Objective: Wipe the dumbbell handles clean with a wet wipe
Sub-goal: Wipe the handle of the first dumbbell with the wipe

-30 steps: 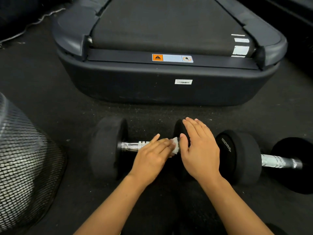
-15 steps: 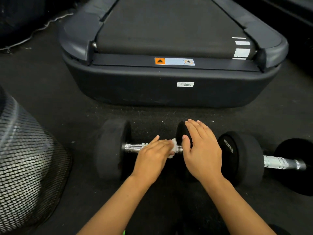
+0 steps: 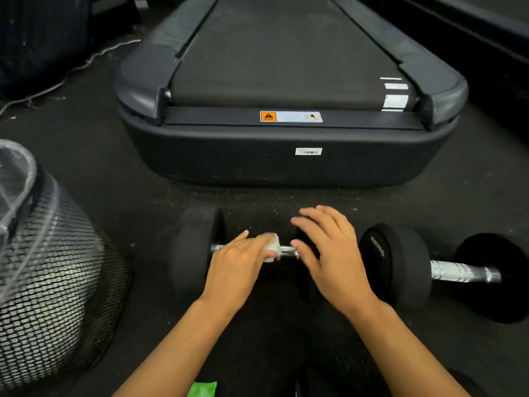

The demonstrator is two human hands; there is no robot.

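White wet wipe (image 3: 271, 247) pressed on near dumbbell (image 3: 197, 253) handle (image 3: 286, 250), mid-floor before treadmill (image 3: 286, 161), under left hand (image 3: 237, 267), fingers curled. Right hand (image 3: 329, 253) flat, steadying weight. Mid-wipe; 2nd dumbbell (image 3: 400, 262) likely next.

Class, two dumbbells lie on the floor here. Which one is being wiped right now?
The left dumbbell: the left hand presses a white wipe on its handle while the right hand steadies its end. The right dumbbell lies untouched.
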